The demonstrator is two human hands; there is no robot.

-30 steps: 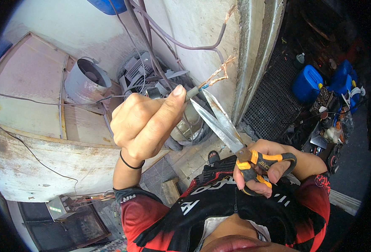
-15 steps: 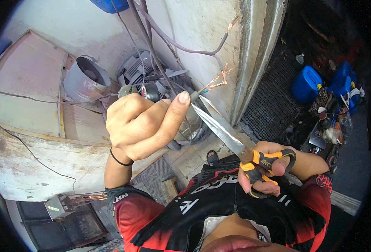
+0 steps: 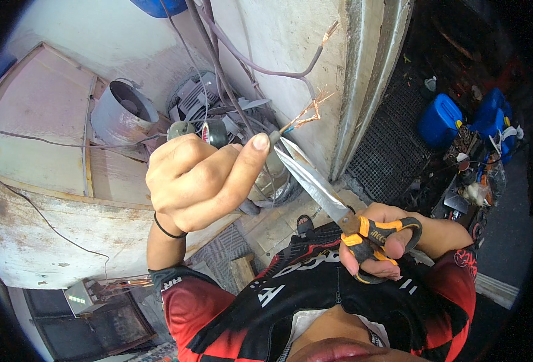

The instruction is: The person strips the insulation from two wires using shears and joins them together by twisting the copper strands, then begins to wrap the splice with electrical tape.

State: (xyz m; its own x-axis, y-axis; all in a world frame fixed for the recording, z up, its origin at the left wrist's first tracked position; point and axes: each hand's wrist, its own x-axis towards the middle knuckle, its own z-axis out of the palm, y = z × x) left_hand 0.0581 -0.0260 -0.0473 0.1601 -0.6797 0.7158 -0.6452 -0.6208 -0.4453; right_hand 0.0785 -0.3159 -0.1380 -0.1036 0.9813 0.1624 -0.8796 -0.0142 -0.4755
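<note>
My left hand (image 3: pixel 203 184) is closed on a grey cable (image 3: pixel 272 139), with the thumb pressed near its cut end. Frayed copper strands (image 3: pixel 307 114) and bits of brown and blue insulation stick out of that end. Behind my knuckles shows a dark roll of tape (image 3: pixel 216 131); how it is held is hidden. In my right hand (image 3: pixel 387 241) are scissors (image 3: pixel 321 184) with yellow and black handles, fingers through the loops. The blades are slightly parted, their tips close beside the cable end. Whether they touch it I cannot tell.
Another cable (image 3: pixel 296 75) with a bared copper end hangs by the wall above. A grey motor-like machine (image 3: pixel 194 99) and a round duct (image 3: pixel 125 111) stand at the far left. Blue jugs (image 3: pixel 440 119) and cluttered tools lie right, beyond a metal post (image 3: pixel 363 78). A small box (image 3: pixel 84 297) sits lower left.
My left hand and the cable end have shifted slightly left. The scissors have moved a little left with them, their tips still beside the cable.
</note>
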